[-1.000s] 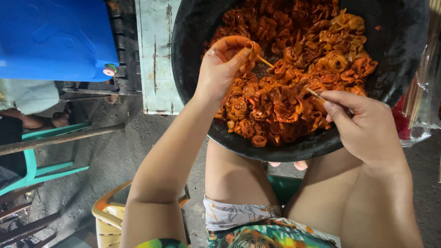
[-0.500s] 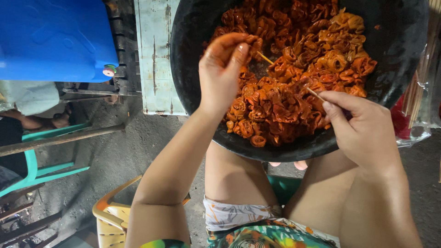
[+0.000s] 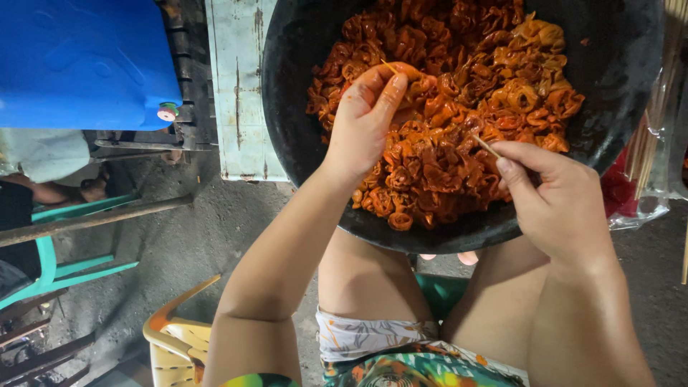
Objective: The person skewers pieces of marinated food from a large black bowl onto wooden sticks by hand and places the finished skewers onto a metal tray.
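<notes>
Two bare hands work over a wide black pan [image 3: 301, 136] resting above the person's knees. The right hand [image 3: 555, 204] is nearest, pinched shut on the near end of a thin wooden skewer [image 3: 487, 146], whose shaft slants up into the food. The left hand [image 3: 365, 122] reaches further in, fingertips closed around one coiled orange piece at the skewer's far tip. The pieces [image 3: 459, 107], heaped across the pan's middle and far side, are glossy, folded and sauce-coated; they look soft, light and slippery, likely to slide unless pinched firmly through a fold. The skewer appears stiff but slender, probably best gripped low, close to where the piece goes on. Beyond the pan stands a worn pale-green board [image 3: 240, 86]. Left of it sits a blue plastic container [image 3: 82, 61] with a small cap. Lower left are a teal chair [image 3: 50, 261] and a yellow plastic chair [image 3: 172, 344] on rough grey concrete. A bag of more sticks [image 3: 648, 143] lies at the right edge.
</notes>
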